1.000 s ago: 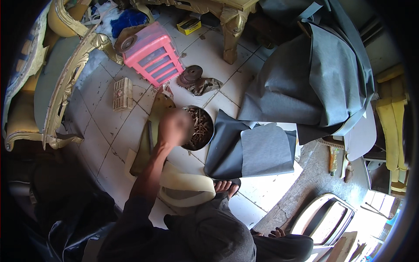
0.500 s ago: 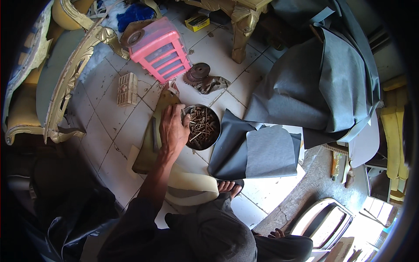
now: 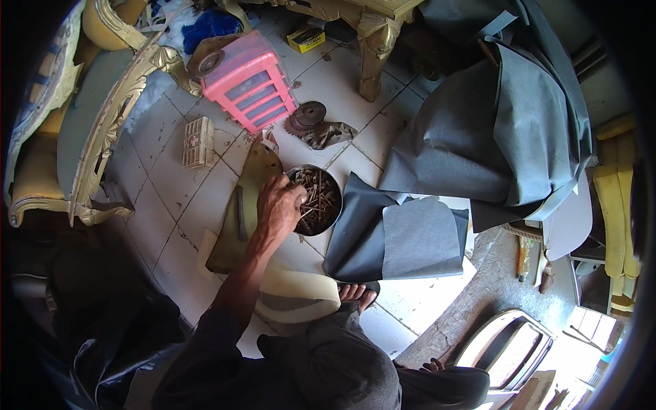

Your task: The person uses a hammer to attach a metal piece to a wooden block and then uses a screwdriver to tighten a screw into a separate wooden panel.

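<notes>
A round metal bowl on the tiled floor holds a heap of small, thin, rusty pieces that look like nails or screws. My left hand reaches over its left rim, back of the hand up. Its fingers curl down among the pieces; the fingertips are partly hidden, and what they pinch cannot be made out. Under my wrist lies an olive-coloured flat piece with a dark, slim tool on it. My right hand does not show. The dark digits beside my right knee look like toes.
Black sheet material with a grey piece lies right of the bowl. Beyond stand a pink plastic box, dark discs and a cream box. Gold carved furniture is at left; grey sheeting drapes at right.
My left hand has moved slightly down and right, deeper over the bowl, and its fingers have curled in among the small pieces. The view has shifted slightly.
</notes>
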A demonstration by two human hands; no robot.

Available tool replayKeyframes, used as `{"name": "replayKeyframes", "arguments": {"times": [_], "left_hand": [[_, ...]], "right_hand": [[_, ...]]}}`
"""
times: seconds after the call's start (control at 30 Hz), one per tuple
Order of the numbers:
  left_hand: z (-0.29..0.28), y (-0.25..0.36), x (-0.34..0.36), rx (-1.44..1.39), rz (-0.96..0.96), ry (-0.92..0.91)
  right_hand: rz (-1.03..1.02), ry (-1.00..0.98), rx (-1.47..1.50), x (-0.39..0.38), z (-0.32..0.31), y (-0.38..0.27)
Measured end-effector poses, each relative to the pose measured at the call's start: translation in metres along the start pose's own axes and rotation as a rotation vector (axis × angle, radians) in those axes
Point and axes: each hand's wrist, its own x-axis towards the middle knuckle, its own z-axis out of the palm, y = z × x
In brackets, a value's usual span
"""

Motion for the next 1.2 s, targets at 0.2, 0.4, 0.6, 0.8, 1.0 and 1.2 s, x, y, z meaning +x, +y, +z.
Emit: {"name": "replayKeyframes", "arguments": {"times": [0.2,0.4,0.6,0.8,1.0,1.2], "left_hand": [[0.002,0.01,-0.009,-0.126,-0.008,0.157],[0.006,0.011,-0.005,0.142,-0.002,-0.123],[-0.009,0.032,0.039,0.292,-0.224,-0.568],[-0.029,0.018,0.033,-0.003,-0.137,-0.401],[-0.045,-0.017,0.017,-1.6,-0.712,-0.446],[-0.033,0.006,0.033,-1.751,-0.846,-0.365]], "right_hand": [[-0.005,-0.003,-0.006,0.001,0.001,-0.006],[-0.02,-0.011,-0.016,0.002,0.004,-0.013],[-0.042,-0.026,-0.008,0.006,0.004,-0.017],[-0.065,-0.027,0.0,0.007,0.001,-0.019],[-0.07,-0.04,-0.011,0.005,0.009,-0.021],[-0.125,-0.051,0.051,0.0,0.015,-0.011]]}}
